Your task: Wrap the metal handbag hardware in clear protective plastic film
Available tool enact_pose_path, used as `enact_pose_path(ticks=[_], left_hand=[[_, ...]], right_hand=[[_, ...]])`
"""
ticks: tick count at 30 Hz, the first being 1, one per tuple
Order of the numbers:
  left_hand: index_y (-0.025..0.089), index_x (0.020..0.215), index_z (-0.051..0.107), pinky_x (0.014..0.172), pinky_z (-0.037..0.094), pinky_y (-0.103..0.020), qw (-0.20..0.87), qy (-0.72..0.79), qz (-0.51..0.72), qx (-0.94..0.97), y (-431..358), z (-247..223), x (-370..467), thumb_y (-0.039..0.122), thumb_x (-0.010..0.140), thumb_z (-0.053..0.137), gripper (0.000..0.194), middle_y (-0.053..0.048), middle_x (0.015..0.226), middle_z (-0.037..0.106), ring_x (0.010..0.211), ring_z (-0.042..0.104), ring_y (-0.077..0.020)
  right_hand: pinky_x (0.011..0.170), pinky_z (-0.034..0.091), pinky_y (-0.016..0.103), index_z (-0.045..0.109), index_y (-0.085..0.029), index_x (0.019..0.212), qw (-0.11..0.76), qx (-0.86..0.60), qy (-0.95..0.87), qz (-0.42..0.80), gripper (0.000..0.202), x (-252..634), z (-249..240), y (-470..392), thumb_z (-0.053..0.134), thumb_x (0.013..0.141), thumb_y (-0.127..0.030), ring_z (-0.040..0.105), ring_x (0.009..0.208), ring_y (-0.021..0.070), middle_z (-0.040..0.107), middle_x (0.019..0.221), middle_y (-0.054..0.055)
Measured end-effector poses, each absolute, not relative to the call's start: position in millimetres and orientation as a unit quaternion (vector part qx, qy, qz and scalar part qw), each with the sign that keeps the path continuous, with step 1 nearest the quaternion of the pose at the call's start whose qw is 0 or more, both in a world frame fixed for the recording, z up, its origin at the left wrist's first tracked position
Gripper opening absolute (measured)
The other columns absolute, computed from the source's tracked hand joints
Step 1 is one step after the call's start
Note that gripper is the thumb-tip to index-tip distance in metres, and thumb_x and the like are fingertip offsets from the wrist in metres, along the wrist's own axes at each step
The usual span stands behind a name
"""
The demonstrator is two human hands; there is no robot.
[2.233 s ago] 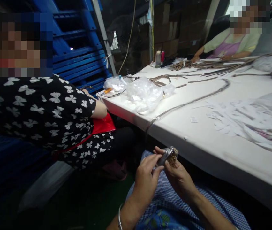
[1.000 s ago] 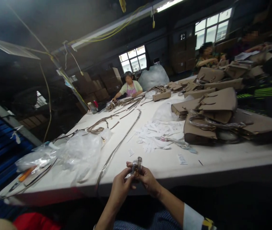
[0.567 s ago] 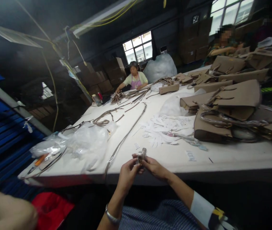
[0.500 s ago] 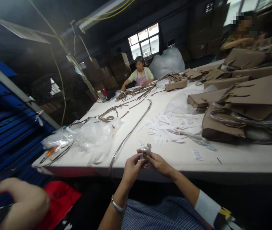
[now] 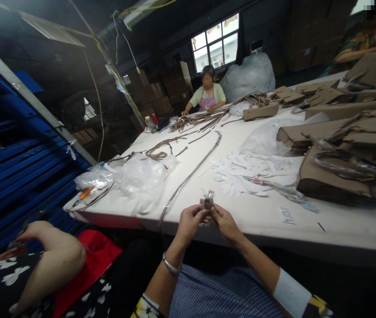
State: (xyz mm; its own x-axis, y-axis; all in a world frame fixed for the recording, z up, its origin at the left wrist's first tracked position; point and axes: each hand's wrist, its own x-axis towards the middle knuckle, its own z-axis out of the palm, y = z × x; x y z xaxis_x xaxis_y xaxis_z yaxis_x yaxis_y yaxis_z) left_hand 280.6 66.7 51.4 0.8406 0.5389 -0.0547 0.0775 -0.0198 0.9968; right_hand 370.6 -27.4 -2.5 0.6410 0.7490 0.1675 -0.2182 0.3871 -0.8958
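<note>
At the table's front edge both hands meet over a small brownish piece wrapped in clear plastic (image 5: 208,198), with a glint of gold-coloured metal; its exact kind is unclear. My left hand (image 5: 190,220) pinches it from the left with thumb and fingertips. From the right, my right hand (image 5: 223,221) grips it between thumb and fingers. Left of the hands a long plastic-covered strap (image 5: 188,179) runs across the white table (image 5: 241,221) and over its front edge. Beyond the hands lies a heap of white tags and strings (image 5: 250,174).
Taupe handbags (image 5: 333,172) crowd the right side. Crumpled clear plastic bags (image 5: 138,181) and loose straps (image 5: 161,150) lie on the left. One co-worker (image 5: 208,95) sits at the far end, another (image 5: 366,44) at far right. A neighbour's bent arm (image 5: 55,251) is close on my left.
The view has swung left, so the scene sits further right. Both hands still hold the plastic-wrapped piece together, with its gold-coloured part turned more towards me.
</note>
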Motion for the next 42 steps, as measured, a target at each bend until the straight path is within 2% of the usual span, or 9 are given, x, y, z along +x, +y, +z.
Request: enact_pose_path(ticks=[5,14,19,25,29,37,42], left_hand=[[0.010,0.100,0.073,0.069,0.057,-0.028,0.669,0.224,0.178,0.686,65,46,280,0.041,0.077,0.070,0.039,-0.008,0.084,0.075,0.071,0.070,-0.0192],[0.009,0.099,0.073,0.069,0.057,-0.029,0.676,0.231,0.177,0.677,67,45,276,0.038,0.076,0.072,0.037,-0.008,0.085,0.075,0.070,0.070,-0.0190],[0.009,0.103,0.072,0.070,0.057,-0.029,0.685,0.227,0.168,0.672,65,40,276,0.042,0.076,0.072,0.043,-0.010,0.089,0.075,0.072,0.071,-0.0196],[0.010,0.103,0.073,0.071,0.057,-0.030,0.676,0.216,0.176,0.682,62,40,276,0.043,0.077,0.072,0.042,-0.009,0.088,0.074,0.073,0.070,-0.0202],[0.010,0.103,0.073,0.070,0.056,-0.029,0.684,0.205,0.191,0.674,64,43,274,0.041,0.078,0.071,0.040,-0.009,0.087,0.074,0.070,0.069,-0.0184],[0.010,0.102,0.073,0.071,0.055,-0.026,0.718,0.231,0.232,0.615,72,26,266,0.041,0.076,0.074,0.041,-0.010,0.092,0.074,0.071,0.069,-0.0162],[0.009,0.103,0.072,0.071,0.055,-0.024,0.739,0.219,0.239,0.590,71,19,266,0.039,0.075,0.075,0.041,-0.012,0.095,0.073,0.072,0.070,-0.0161]], right_hand=[[0.103,0.041,0.050,0.074,-0.020,0.105,0.801,-0.463,-0.230,0.303,0.037,367,-7,-25,0.069,0.080,-0.047,0.065,0.103,0.0293,0.075,0.103,0.006],[0.091,0.051,0.045,0.072,-0.021,0.109,0.800,-0.450,-0.228,0.325,0.044,362,-2,-25,0.067,0.080,-0.053,0.067,0.098,0.0284,0.075,0.103,0.008],[0.098,0.044,0.045,0.075,-0.021,0.103,0.800,-0.498,-0.207,0.263,0.035,363,-8,-26,0.068,0.080,-0.047,0.065,0.100,0.0279,0.075,0.102,0.006],[0.088,0.050,0.043,0.074,-0.018,0.100,0.794,-0.532,-0.191,0.222,0.038,359,-12,-21,0.064,0.080,-0.049,0.067,0.093,0.0283,0.076,0.095,0.008],[0.081,0.051,0.041,0.074,-0.016,0.099,0.767,-0.567,-0.215,0.210,0.040,363,-6,-20,0.061,0.081,-0.050,0.067,0.088,0.0291,0.076,0.092,0.009],[0.085,0.049,0.038,0.074,-0.020,0.083,0.657,-0.617,-0.370,0.227,0.028,382,13,-25,0.059,0.082,-0.044,0.066,0.083,0.0254,0.073,0.079,0.003],[0.085,0.047,0.041,0.073,-0.021,0.078,0.635,-0.649,-0.373,0.193,0.022,374,18,-23,0.055,0.083,-0.034,0.064,0.082,0.0271,0.073,0.082,0.007]])
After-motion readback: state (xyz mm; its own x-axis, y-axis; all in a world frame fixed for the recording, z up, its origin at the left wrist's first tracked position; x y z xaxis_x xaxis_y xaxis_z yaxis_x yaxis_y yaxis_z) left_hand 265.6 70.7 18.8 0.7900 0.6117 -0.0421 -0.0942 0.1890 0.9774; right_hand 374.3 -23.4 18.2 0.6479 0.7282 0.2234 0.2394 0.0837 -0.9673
